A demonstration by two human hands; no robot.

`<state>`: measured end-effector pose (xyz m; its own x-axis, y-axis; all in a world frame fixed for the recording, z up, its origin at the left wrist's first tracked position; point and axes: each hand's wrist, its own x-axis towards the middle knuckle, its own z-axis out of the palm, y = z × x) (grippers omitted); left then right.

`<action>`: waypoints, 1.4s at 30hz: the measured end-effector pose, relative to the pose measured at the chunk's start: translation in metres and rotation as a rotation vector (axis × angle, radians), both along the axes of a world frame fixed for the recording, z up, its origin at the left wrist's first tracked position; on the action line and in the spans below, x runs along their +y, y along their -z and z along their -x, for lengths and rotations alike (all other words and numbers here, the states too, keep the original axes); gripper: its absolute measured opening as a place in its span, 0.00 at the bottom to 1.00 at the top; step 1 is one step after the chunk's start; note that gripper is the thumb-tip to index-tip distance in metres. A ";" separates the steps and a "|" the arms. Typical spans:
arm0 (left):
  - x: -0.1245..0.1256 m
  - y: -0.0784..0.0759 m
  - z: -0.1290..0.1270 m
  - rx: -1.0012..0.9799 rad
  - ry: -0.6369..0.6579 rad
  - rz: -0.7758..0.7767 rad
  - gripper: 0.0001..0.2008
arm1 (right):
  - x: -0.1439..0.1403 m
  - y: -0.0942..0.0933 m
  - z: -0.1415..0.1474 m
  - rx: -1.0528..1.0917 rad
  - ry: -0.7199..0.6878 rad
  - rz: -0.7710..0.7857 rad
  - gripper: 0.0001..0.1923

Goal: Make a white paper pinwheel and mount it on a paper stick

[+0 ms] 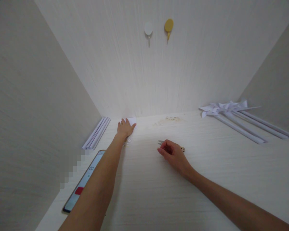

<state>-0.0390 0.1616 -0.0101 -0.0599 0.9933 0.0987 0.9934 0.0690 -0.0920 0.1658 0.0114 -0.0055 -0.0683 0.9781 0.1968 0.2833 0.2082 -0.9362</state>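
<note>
- Left hand (125,128) flat, fingers spread, pressing white paper (132,121) at centre of frame, against back wall.
- Right hand (174,154) curled loosely over scissors (162,142), centre-right.
- Phone (86,179) lower left.

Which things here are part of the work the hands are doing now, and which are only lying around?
In hand:
- left hand flat on the white paper
- right hand closed on small scissors, seemingly

Lying about:
- phone by the left forearm
- rolled paper sticks at the left wall
- paper pinwheels on the right
- white hook and yellow hook on the back wall
</note>
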 end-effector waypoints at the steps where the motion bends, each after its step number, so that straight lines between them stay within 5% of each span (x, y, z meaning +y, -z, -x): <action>1: 0.000 0.000 0.000 0.003 0.002 -0.005 0.38 | 0.000 0.000 0.000 0.000 0.000 0.000 0.08; 42: -0.005 -0.002 -0.003 0.031 0.046 -0.046 0.32 | 0.001 0.000 0.000 -0.013 -0.001 0.000 0.08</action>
<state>-0.0360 0.1568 -0.0084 -0.0108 0.9893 0.1456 0.9923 0.0286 -0.1208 0.1661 0.0121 -0.0057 -0.0722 0.9780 0.1958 0.2951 0.2084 -0.9325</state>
